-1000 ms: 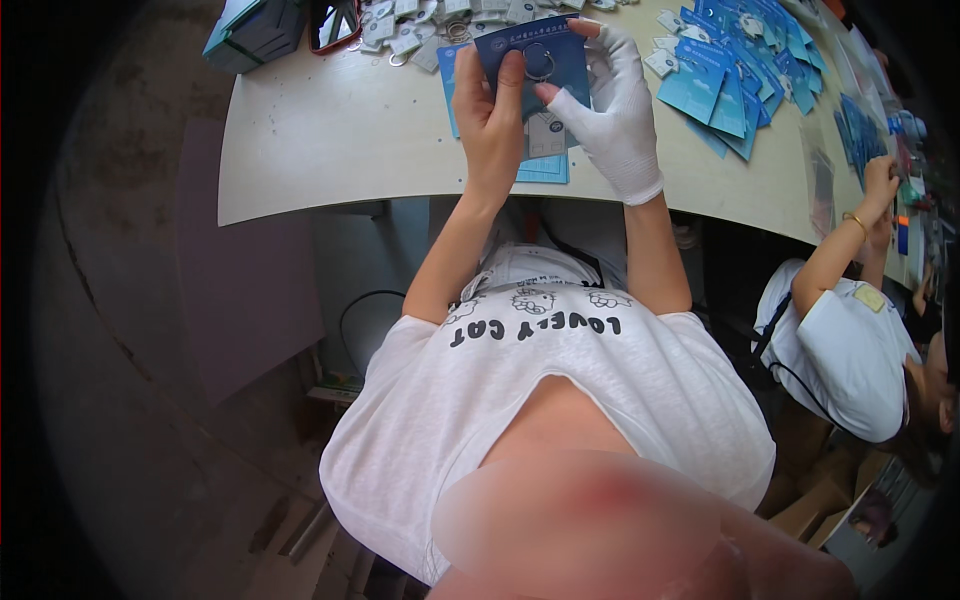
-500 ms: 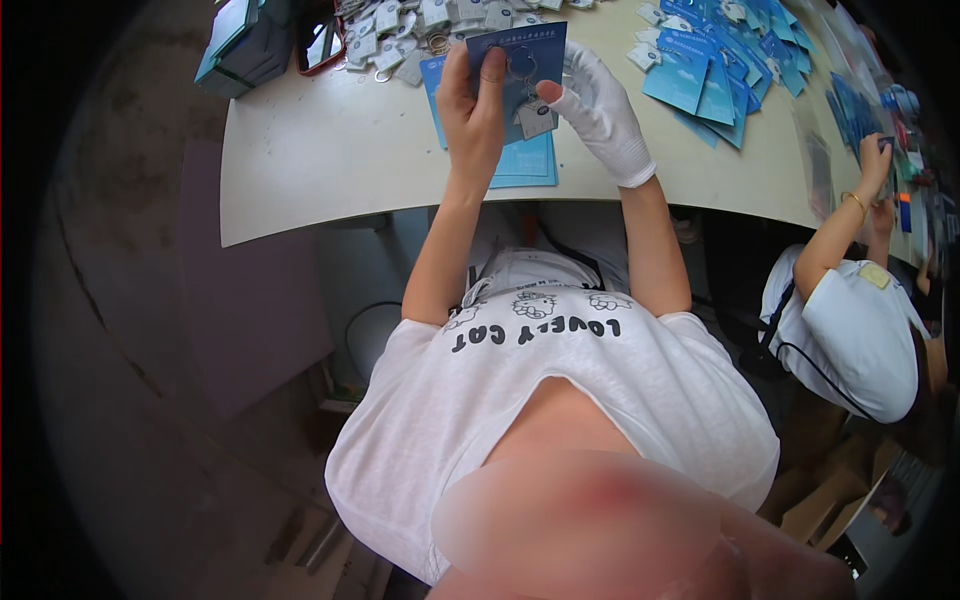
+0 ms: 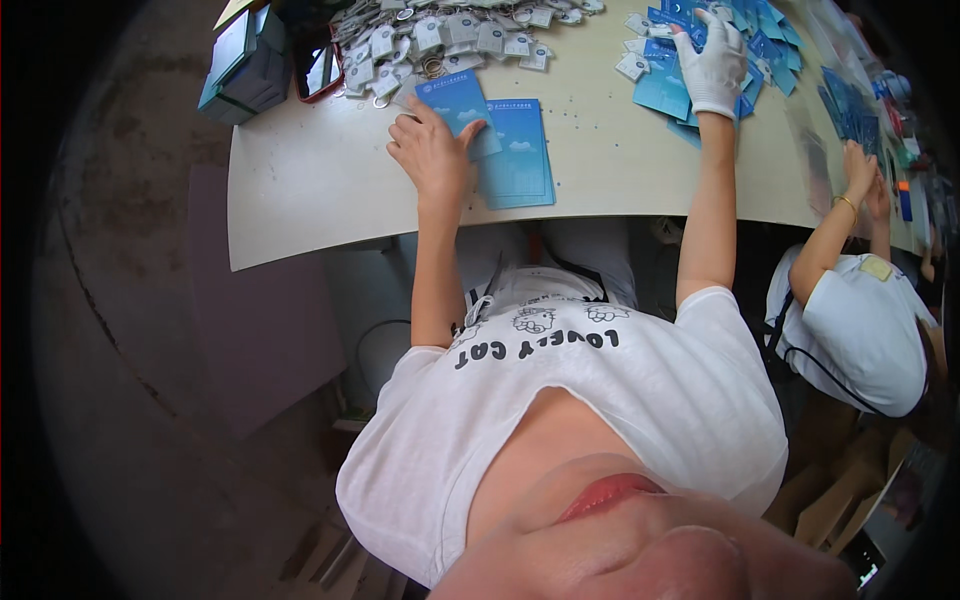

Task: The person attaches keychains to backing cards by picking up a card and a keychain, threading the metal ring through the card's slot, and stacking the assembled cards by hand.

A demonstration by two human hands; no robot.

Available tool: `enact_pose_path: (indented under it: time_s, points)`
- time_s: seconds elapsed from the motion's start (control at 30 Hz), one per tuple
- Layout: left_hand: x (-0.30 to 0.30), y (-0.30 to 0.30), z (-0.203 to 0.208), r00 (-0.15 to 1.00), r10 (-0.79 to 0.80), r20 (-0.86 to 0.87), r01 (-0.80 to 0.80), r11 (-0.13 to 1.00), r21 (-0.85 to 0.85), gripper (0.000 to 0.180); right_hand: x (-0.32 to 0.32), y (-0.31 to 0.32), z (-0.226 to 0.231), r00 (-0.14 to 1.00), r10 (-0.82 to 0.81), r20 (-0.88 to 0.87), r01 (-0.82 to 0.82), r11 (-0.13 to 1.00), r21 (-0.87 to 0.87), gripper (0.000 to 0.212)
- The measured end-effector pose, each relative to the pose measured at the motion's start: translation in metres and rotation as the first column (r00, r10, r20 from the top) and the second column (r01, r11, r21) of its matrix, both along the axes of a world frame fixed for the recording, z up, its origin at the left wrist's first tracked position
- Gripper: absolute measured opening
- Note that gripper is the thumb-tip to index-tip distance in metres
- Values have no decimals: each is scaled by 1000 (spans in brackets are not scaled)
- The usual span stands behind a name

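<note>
1. head view, left hand [image 3: 437, 162]: bare, thumb and index spread wide along a blue card [image 3: 460, 98]. can't tell if they're actually pinching it or just resting there. the card's right next to a stack of blue cards [image 3: 520, 165], and its corner looks to be overlapping it.
2. same view, right hand [image 3: 713, 70]: white glove, fingers splayed and loose, nothing visible in them. it's over the heap of tagged cards [image 3: 665, 88], can't tell if it's touching.
3. what could go wrong: a sideways bump from that left thumb could knock the stack crooked, and it's pretty near the edge of the table [image 3: 330, 170], so a pull toward the body might tip cards off.
4. dragging the glove could skid the slippery-looking heap.
5. pile of white key tags [image 3: 455, 38]: rings lie jumbled, so tugging 1 might drag others along.
</note>
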State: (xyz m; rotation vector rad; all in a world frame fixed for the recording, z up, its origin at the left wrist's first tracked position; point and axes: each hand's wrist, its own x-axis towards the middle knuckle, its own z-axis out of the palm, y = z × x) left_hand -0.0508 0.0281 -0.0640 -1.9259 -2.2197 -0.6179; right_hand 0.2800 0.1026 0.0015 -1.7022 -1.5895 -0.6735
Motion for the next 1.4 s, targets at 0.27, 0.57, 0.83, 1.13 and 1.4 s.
enact_pose_path:
  time_s: [0.27,0.57,0.83,1.13,1.4]
  points:
    - [-4,21,18,623,-252,740,228,964,136,41,-102,123,-54,718,696,-17,-694,714,-89,29]
    - [-17,17,31,-11,-432,902,238,875,423,33,-98,58,-12,797,587,-144,-604,784,-144,29]
    - [27,14,34,-73,-605,793,283,750,598,30,-136,-42,18,357,564,-745,-838,545,11,34]
    - [52,9,44,-165,-525,835,230,803,550,27,-141,-37,-19,94,462,-882,-812,548,201,24]
    - [52,11,36,51,-614,788,161,784,600,18,-154,-62,-4,101,436,-894,-764,609,211,16]
